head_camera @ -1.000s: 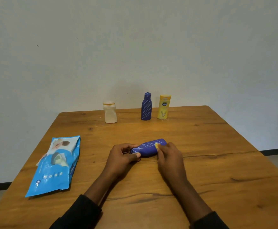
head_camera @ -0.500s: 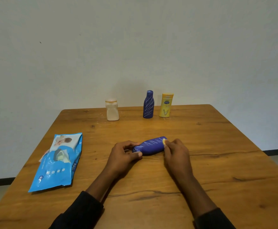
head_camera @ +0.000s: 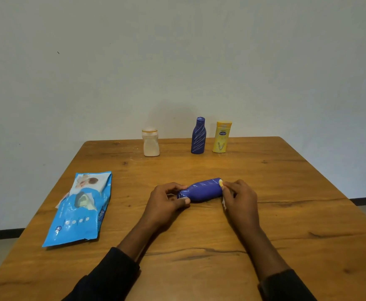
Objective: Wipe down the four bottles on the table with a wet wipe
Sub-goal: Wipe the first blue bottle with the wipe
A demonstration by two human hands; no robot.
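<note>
A blue bottle [head_camera: 202, 189] lay on its side at frame centre, gripped at its cap end by the left hand [head_camera: 167, 200] and at its base by the right hand [head_camera: 240, 199]. Three bottles stood upright behind: white [head_camera: 150, 142], blue [head_camera: 198, 136], yellow [head_camera: 221, 137]. A wipes pack [head_camera: 81, 208] lay at left on the table [head_camera: 286, 192].

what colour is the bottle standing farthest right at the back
Yellow, cap included, with a small blue logo; head view.

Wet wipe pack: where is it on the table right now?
In the head view, the wet wipe pack lies flat on the table's left side, left of the left hand and nearer than the white bottle standing at the back edge.
</note>
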